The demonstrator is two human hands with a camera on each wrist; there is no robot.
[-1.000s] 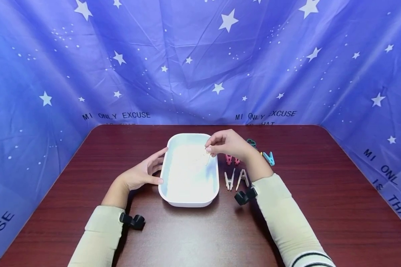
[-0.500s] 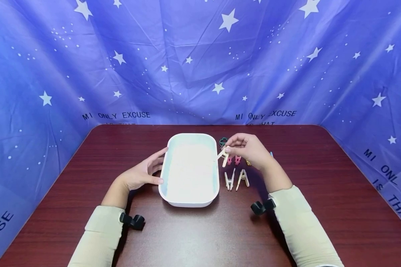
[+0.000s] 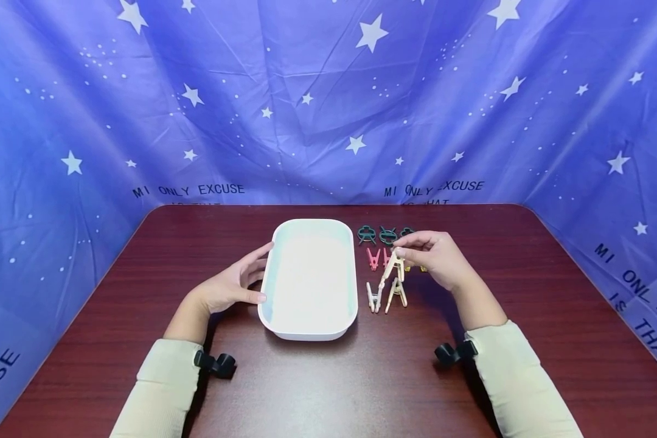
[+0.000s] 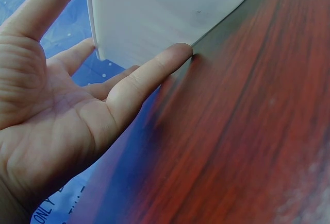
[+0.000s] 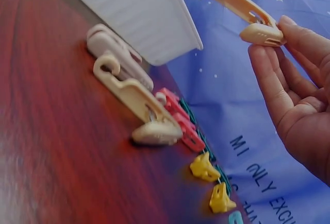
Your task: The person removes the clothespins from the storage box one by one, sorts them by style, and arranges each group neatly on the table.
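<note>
My right hand [image 3: 438, 258] pinches a cream clothespin with a hooked end [image 5: 260, 34] between thumb and fingertips, raised above the table beside the white basin [image 3: 309, 336]. In the head view this held clothespin [image 3: 398, 267] hangs down over the loose pegs. Below it lie a whitish clothespin [image 5: 116, 54] and another cream hooked clothespin [image 5: 136, 100]. My left hand [image 3: 227, 289] touches the basin's left side, thumb and fingers spread and fairly straight. The left wrist view shows its palm [image 4: 62, 126] turned toward the basin wall.
Right of the basin, pink clothespins [image 3: 373, 259] lie behind the pale ones, with several dark green clips [image 3: 367, 235] farther back. Yellow clips [image 5: 204, 167] sit partly behind my right hand. A starry blue curtain [image 3: 306, 121] hangs behind the dark red table [image 3: 317, 395].
My right hand has moved from over the basin to the right, still holding the cream clothespin, uncovering the green clips. My left hand stays at the basin's side.
</note>
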